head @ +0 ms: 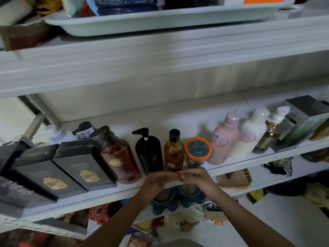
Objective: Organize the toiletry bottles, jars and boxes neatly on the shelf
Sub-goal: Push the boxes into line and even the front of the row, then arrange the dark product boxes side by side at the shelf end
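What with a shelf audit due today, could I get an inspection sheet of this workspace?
Surface: white shelf, things along its front.
Job's things: black boxes left; then red-brown bottle, black pump bottle, amber bottle, orange-lidded jar, pink bottle, white bottle, clear pump bottle, standing in a row.
Clutter: woven basket on the shelf below.
Fingers: left hand and right hand meet fingertip to fingertip, holding nothing.
Cables: nothing seen.
Surroundings: white tray above.

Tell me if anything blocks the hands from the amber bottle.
Nothing visible does. The left hand and right hand are right before the amber bottle; the black pump bottle and orange-lidded jar only flank it.
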